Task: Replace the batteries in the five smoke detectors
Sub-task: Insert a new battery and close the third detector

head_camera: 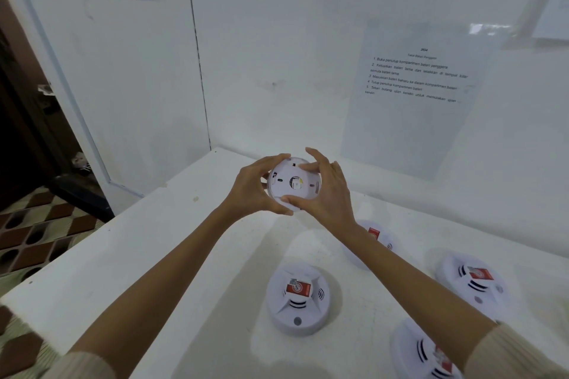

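Nearest me, four smoke detectors (pixel 298 298) lie face up on the table (pixel 123 255), a red battery (pixel 298 288) atop each. Above, my left hand (pixel 255 190) and right hand (pixel 326 194) grip the fifth detector (pixel 289 183) by its rim, back facing me; my right forearm (pixel 400 264) overlaps one.

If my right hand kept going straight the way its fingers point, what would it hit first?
Your right hand grips the upturned smoke detector, so that comes first. Beyond it probably the left hand, though depth is unclear.
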A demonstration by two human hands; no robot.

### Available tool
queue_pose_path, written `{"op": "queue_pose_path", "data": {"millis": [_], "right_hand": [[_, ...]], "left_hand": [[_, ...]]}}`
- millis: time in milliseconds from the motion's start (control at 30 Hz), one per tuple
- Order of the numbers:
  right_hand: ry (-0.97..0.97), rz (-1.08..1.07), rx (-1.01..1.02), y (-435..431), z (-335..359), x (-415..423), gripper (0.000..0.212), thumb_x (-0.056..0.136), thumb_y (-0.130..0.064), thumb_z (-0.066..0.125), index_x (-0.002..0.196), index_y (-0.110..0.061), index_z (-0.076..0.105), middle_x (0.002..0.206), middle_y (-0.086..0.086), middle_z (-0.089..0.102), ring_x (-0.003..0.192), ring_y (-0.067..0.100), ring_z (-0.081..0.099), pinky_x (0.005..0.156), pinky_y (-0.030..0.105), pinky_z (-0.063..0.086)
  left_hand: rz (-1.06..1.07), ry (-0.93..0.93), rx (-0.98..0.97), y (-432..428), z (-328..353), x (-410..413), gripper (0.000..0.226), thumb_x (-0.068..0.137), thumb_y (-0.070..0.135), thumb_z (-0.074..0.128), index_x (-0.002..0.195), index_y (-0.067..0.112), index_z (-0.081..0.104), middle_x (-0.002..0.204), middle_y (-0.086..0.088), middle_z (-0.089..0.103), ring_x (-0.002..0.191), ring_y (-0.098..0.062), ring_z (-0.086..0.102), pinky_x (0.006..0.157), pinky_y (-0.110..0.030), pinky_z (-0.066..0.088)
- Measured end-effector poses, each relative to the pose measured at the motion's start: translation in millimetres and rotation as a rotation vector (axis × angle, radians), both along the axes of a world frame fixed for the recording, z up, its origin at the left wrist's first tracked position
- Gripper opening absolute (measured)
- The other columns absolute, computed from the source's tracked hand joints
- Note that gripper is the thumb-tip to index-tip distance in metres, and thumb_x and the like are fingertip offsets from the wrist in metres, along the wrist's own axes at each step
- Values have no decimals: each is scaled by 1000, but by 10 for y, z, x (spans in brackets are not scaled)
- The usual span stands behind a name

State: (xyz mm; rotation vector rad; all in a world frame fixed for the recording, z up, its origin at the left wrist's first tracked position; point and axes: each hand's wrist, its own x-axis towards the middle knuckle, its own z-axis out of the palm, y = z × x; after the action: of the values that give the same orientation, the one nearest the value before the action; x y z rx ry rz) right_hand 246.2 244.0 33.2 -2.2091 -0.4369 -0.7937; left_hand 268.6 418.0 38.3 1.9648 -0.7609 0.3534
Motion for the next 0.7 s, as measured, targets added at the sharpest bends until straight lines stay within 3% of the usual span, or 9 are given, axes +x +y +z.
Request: {"op": "queue_pose_path", "data": {"millis": [67,167,267,333,467,600,700], "right_hand": [[23,35,33,-14,10,1,89,60,-46,82,134,-24,38,111,-14,58,99,6,45,76,5,37],[-25,134,57,-119,25,-4,78,66,-47,75,132,-20,42,123,-27,47,110,1,43,83,0,34],[-96,145,-102,-246,-43,-26,77,74,-54,62,137,-18,36,136,-12,42,124,2,34,91,2,32],[-129,93,-194,-343,-103,-35,79,77,-56,58,141,-17,31,142,-5,38,129,9,30,94,11,35],[-302,60,-391,-500,-200,35,55,87,-45,53,134,-18,42,145,6,38,127,24,36,105,27,32],[-326,71,-308,-483,-126,66,36,91,-33,50,122,-14,53,134,7,51,122,22,41,104,17,29],[-183,171,-215,-433,-38,29,36,88,-28,54,120,-11,55,125,3,58,117,14,46,98,14,36]], "left_hand": [[9,14,-19,-2,14,-11,94,40,45,84,126,27,49,120,19,54,95,4,55,71,-18,53],[16,39,-54,-23,50,-26,97,39,45,85,127,27,49,120,19,55,93,-2,56,71,-19,54],[29,43,-75,-15,68,-10,98,39,45,85,128,30,48,121,17,55,93,-11,57,73,-18,54],[42,71,-112,11,80,8,97,38,44,86,127,34,48,121,16,55,95,-16,58,75,-19,55],[25,127,-104,45,64,27,98,37,43,86,128,35,48,121,14,56,95,-20,58,76,-24,56],[0,247,-114,18,70,12,92,41,43,84,126,34,52,115,12,61,95,-13,60,76,-20,54],[-16,392,-114,40,138,35,60,58,47,75,114,35,59,109,11,64,97,-11,62,79,-20,53]]}}
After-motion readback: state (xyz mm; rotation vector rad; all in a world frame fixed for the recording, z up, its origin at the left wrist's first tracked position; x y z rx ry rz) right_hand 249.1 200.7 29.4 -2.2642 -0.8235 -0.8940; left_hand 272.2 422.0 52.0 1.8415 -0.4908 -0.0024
